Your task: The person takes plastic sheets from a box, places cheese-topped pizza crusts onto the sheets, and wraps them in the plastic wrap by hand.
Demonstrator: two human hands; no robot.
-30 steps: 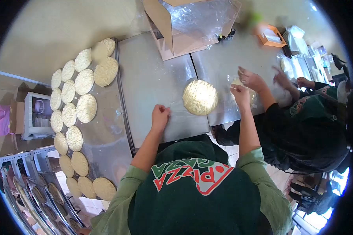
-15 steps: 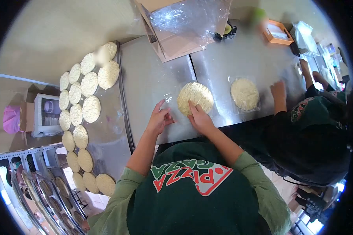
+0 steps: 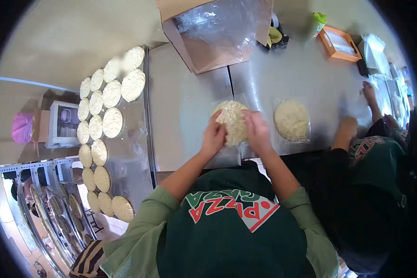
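Directly in front of me, a round cheese-topped pizza base point(image 3: 234, 121) in clear plastic wrap lies on the metal table. My left hand point(image 3: 213, 136) is at its left edge, fingers curled in against the wrap. On the opposite edge is my right hand point(image 3: 258, 132), somewhat blurred, its fingertips closed on the rim. A second wrapped pizza base point(image 3: 292, 120) lies flat to the right, apart from my hands.
Several cheese-topped bases point(image 3: 112, 123) cover the left metal table point(image 3: 134, 160). A cardboard box point(image 3: 194, 51) with plastic film stands at the back. Farther right are a green-lidded cup point(image 3: 319, 23), an orange tray point(image 3: 331, 51) and a co-worker's hand point(image 3: 347, 126).
My left hand has moved right onto the pizza base's left edge. My right hand has shifted from its front to its right edge. The view has moved slightly.
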